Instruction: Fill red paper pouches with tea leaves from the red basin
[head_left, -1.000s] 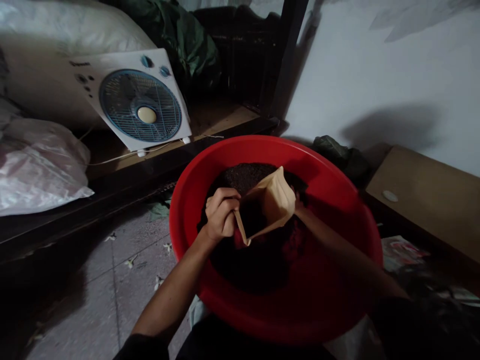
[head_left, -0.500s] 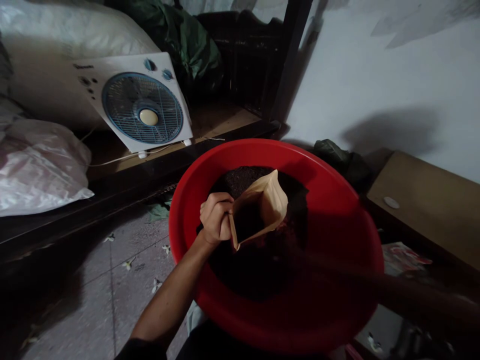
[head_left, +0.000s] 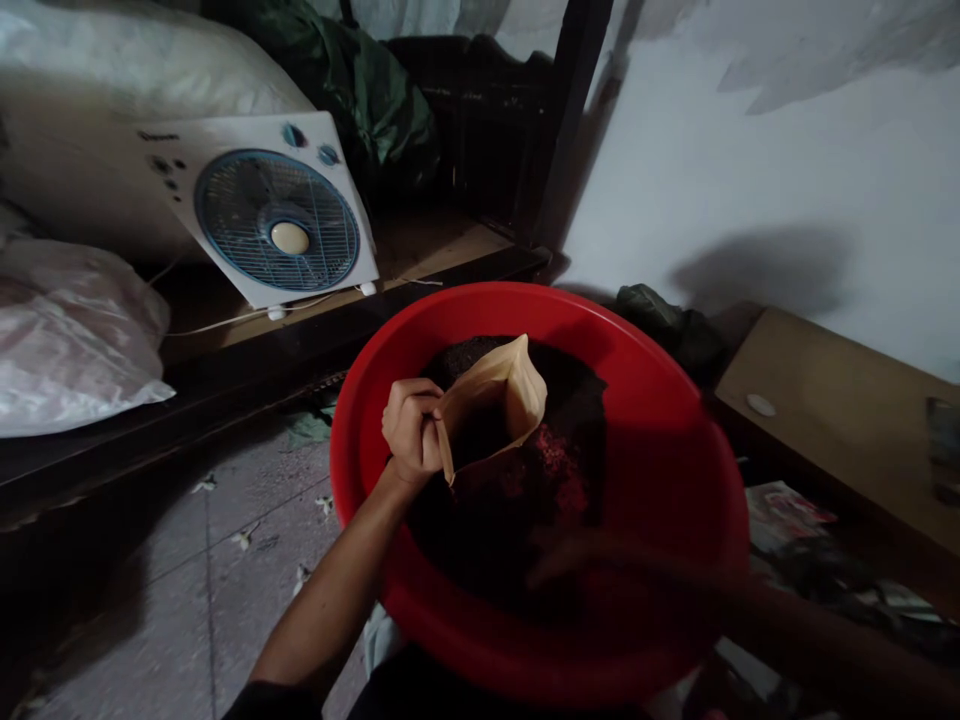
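Your right hand (head_left: 592, 565) has let go of the paper bag (head_left: 491, 400) and blurs low over the red basin (head_left: 675, 440); its grip can't be told. Your left hand (head_left: 409, 430) alone pinches the bag's mouth open over the dark granules (head_left: 480, 520)

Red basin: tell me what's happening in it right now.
The red basin holds a heap of dark loose material. The person's left hand grips the rim of an open brown paper bag standing in that heap. The right hand is a dark blur low over the basin's near side, holding nothing that can be made out.
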